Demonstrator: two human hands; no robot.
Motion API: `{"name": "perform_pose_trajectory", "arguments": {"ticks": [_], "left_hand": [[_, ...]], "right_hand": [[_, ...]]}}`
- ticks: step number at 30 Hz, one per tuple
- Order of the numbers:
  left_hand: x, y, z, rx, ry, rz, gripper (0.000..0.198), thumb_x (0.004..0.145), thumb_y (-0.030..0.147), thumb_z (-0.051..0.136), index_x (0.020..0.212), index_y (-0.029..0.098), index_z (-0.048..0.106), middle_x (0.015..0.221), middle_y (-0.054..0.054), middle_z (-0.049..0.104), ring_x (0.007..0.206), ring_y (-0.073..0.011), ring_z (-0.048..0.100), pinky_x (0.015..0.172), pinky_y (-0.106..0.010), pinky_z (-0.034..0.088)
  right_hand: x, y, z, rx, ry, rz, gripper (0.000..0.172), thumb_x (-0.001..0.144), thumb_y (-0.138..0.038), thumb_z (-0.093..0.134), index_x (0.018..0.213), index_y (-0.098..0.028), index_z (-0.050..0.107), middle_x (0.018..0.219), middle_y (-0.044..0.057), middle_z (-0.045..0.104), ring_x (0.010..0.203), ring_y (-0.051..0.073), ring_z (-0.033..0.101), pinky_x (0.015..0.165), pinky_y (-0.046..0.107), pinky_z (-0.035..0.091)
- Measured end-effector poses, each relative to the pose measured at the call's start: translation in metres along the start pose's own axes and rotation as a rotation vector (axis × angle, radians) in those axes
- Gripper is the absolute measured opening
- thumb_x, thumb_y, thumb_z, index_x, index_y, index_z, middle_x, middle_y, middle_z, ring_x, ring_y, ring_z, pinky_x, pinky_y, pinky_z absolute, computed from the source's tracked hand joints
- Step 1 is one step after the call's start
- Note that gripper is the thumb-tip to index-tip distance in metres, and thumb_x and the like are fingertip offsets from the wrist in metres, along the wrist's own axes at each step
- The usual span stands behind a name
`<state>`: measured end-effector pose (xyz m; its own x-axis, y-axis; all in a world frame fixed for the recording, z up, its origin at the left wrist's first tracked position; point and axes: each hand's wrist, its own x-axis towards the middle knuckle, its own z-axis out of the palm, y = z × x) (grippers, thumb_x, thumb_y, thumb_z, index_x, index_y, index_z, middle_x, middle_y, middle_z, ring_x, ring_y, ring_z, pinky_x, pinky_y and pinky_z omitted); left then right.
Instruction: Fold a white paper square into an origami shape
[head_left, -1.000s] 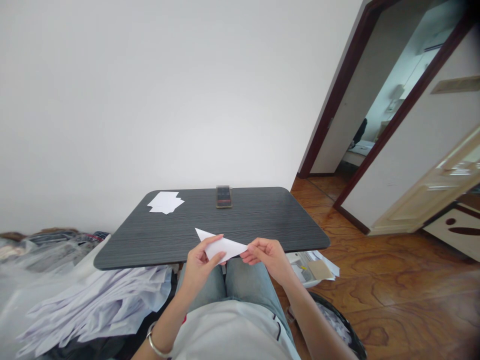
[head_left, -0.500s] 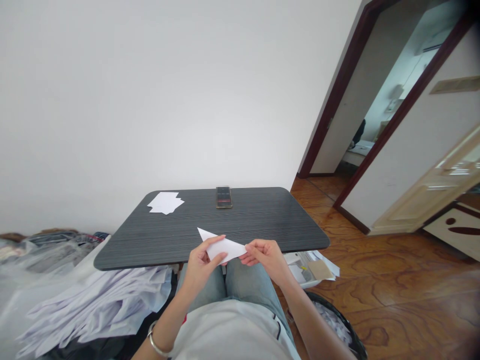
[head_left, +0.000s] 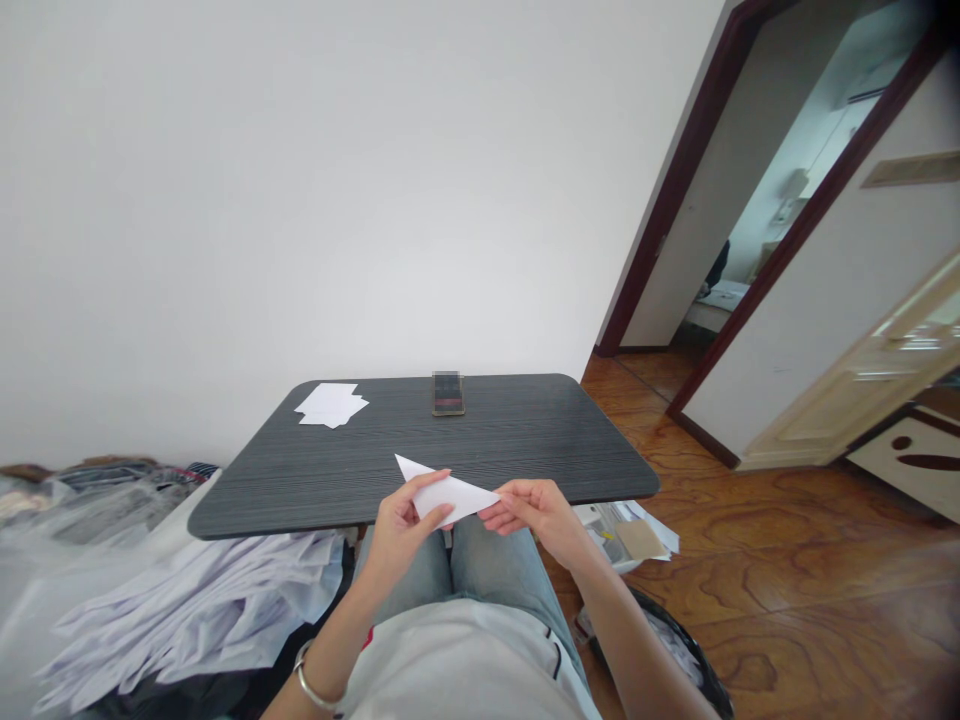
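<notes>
A white sheet of paper folded into a triangle (head_left: 457, 496) is held above my lap, at the near edge of the dark table (head_left: 525, 430). My left hand (head_left: 409, 520) grips its middle, thumb on the near face and fingers behind. Its left tip points up and away over the table. With thumb and fingertips my right hand (head_left: 536, 515) pinches the right-hand corner, which is partly hidden by the fingers. Several white paper sheets (head_left: 330, 404) lie overlapped at the far left of the table.
A phone (head_left: 448, 393) rests at the table's back edge against the wall. Under the right side stands a white bin of papers (head_left: 626, 535), with a black-lined bag (head_left: 675, 640) nearer me. White cloth (head_left: 210, 600) is piled at lower left.
My right fingers have slid slightly outward along the paper's right corner, so a little more of it shows. My left hand and the paper have barely moved.
</notes>
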<state>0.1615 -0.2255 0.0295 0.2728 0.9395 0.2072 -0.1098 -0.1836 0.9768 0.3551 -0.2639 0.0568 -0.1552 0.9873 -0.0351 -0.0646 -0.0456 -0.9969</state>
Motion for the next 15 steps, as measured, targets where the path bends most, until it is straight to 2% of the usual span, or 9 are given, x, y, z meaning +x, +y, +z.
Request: {"name": "perform_pose_trajectory", "arguments": {"ticks": [7, 15], "left_hand": [[0.0001, 0.0000, -0.0029, 0.001, 0.013, 0.010, 0.040, 0.065, 0.025, 0.068, 0.104, 0.018, 0.061, 0.091, -0.005, 0.060, 0.073, -0.0155, 0.057, 0.058, -0.027, 0.054], [-0.0001, 0.0006, -0.0001, -0.017, -0.010, -0.015, 0.041, 0.064, 0.024, 0.068, 0.103, 0.017, 0.061, 0.089, -0.004, 0.060, 0.069, -0.0142, 0.056, 0.057, -0.028, 0.054]], "right_hand": [[0.0023, 0.0054, -0.0037, 0.018, 0.057, -0.042, 0.038, 0.072, -0.050, 0.057, 0.079, -0.013, 0.064, 0.075, 0.010, 0.071, 0.064, 0.017, 0.066, 0.056, 0.026, 0.051], [0.0035, 0.0101, 0.0022, -0.039, 0.100, -0.042, 0.029, 0.071, -0.043, 0.061, 0.068, -0.014, 0.060, 0.065, 0.006, 0.069, 0.057, 0.015, 0.064, 0.053, 0.024, 0.049]]}}
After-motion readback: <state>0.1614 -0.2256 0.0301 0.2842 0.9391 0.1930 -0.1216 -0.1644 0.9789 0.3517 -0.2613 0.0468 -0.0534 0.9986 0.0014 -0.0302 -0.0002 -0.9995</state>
